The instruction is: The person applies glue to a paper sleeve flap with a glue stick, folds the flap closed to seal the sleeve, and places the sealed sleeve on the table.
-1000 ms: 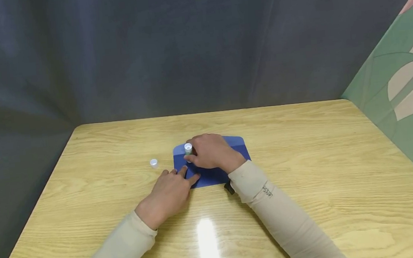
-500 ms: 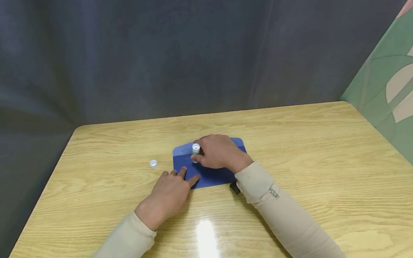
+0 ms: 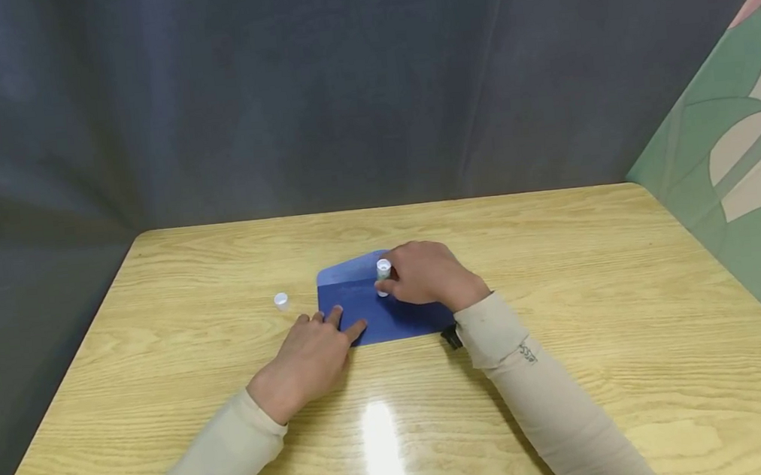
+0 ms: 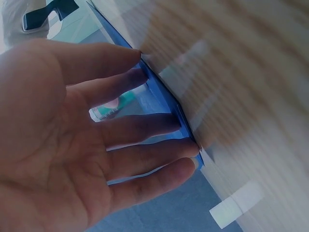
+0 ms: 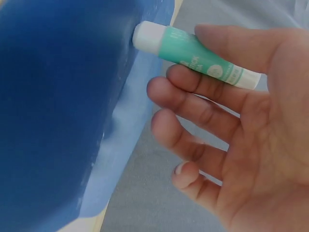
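A blue envelope (image 3: pixel 360 311) lies on the table, its lighter flap (image 3: pixel 346 271) unfolded toward the far side. In my right hand (image 3: pixel 427 272) a glue stick (image 3: pixel 384 276) is pinched between thumb and index finger. Its green label and white ends show in the right wrist view, where the glue stick (image 5: pixel 193 54) meets the envelope (image 5: pixel 58 96) near the flap's fold. My left hand (image 3: pixel 309 357) rests with spread, straight fingers on the envelope's near left part. The left wrist view shows those fingers (image 4: pixel 140 159) against the envelope's edge. Part of the flap is hidden behind my right hand.
A small white cap (image 3: pixel 281 300) stands on the wooden table (image 3: pixel 191 322) left of the envelope. Dark cloth (image 3: pixel 313 92) hangs behind the table, and a leaf-patterned curtain (image 3: pixel 756 182) is at the right.
My right hand has moved to the right with the glue stick, along the envelope near the flap's fold. More of the flap's left part shows. My left hand has stayed in place.
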`<action>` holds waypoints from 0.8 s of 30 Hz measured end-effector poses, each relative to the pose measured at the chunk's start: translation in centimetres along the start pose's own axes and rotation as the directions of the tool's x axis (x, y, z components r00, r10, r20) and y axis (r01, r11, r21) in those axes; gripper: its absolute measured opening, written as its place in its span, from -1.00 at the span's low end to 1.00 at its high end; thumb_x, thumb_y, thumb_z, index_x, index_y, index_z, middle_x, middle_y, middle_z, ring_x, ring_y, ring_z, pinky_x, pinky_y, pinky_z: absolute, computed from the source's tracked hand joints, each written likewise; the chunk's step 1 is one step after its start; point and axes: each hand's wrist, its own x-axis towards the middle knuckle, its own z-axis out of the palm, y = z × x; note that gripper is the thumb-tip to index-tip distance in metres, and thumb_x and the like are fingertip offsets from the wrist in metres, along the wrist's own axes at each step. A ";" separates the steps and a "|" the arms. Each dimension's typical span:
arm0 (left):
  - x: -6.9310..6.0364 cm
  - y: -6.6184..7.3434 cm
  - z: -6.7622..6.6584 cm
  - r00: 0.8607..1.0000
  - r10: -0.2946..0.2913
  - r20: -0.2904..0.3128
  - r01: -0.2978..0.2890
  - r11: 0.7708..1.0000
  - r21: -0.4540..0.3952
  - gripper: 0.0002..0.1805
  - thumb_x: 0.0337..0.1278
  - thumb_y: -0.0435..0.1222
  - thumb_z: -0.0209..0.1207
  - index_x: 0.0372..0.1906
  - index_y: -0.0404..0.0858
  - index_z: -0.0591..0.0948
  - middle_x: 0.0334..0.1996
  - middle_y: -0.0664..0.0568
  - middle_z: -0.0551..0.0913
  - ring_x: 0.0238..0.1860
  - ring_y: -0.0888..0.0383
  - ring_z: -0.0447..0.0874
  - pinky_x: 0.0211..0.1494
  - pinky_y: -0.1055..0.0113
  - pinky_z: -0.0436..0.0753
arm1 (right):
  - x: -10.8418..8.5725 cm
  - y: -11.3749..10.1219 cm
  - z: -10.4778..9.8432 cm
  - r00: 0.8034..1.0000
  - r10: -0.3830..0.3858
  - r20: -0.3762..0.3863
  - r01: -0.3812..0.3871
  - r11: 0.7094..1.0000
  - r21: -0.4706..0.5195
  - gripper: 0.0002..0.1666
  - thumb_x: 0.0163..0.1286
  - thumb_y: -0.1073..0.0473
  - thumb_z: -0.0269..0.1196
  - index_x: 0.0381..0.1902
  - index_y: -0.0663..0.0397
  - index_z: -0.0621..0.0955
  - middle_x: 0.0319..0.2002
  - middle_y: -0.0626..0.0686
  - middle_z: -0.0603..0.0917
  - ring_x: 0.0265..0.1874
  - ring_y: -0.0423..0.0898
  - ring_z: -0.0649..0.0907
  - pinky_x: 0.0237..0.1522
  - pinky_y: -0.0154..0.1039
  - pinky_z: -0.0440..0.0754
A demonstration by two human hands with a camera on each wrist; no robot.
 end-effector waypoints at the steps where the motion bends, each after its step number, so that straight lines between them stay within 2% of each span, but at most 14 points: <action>1: 0.0 0.0 0.0 1.000 0.000 0.000 0.000 1.000 -0.002 -0.52 0.33 -0.30 0.13 0.34 -0.12 0.54 0.27 -0.42 0.50 0.19 -0.40 0.57 0.22 -0.23 0.54 | -0.1 0.2 0.0 1.000 0.004 0.005 -0.004 1.000 0.001 -0.65 0.42 -0.24 0.19 -0.39 -0.17 0.57 -0.49 -0.10 0.60 -0.49 -0.15 0.59 -0.42 -0.18 0.51; 8: 0.0 0.0 0.2 0.999 -0.022 0.033 0.023 1.000 -0.017 -0.52 0.36 -0.29 0.11 0.36 -0.10 0.51 0.31 -0.40 0.47 0.24 -0.37 0.54 0.27 -0.22 0.51 | -0.4 0.9 -0.1 0.999 0.014 0.034 -0.014 1.000 0.014 -0.64 0.41 -0.24 0.20 -0.41 -0.15 0.57 -0.48 -0.09 0.61 -0.48 -0.14 0.59 -0.39 -0.19 0.50; 14: -0.1 -0.2 0.2 1.000 -0.021 0.018 0.022 0.999 -0.037 -0.52 0.36 -0.31 0.10 0.35 -0.11 0.52 0.30 -0.41 0.47 0.23 -0.39 0.54 0.26 -0.24 0.50 | -0.7 1.8 -0.6 0.999 0.017 0.048 -0.018 0.999 0.029 -0.64 0.40 -0.23 0.21 -0.45 -0.16 0.56 -0.49 -0.09 0.61 -0.49 -0.14 0.58 -0.41 -0.19 0.47; 24: 0.1 -0.2 0.1 1.000 -0.005 0.009 0.005 0.999 -0.034 -0.52 0.36 -0.33 0.09 0.35 -0.12 0.53 0.30 -0.42 0.47 0.23 -0.38 0.54 0.26 -0.23 0.51 | -1.5 3.5 -0.8 0.998 0.032 0.052 -0.034 0.998 0.054 -0.69 0.41 -0.22 0.20 -0.30 -0.15 0.62 -0.44 -0.09 0.62 -0.43 -0.14 0.59 -0.38 -0.18 0.49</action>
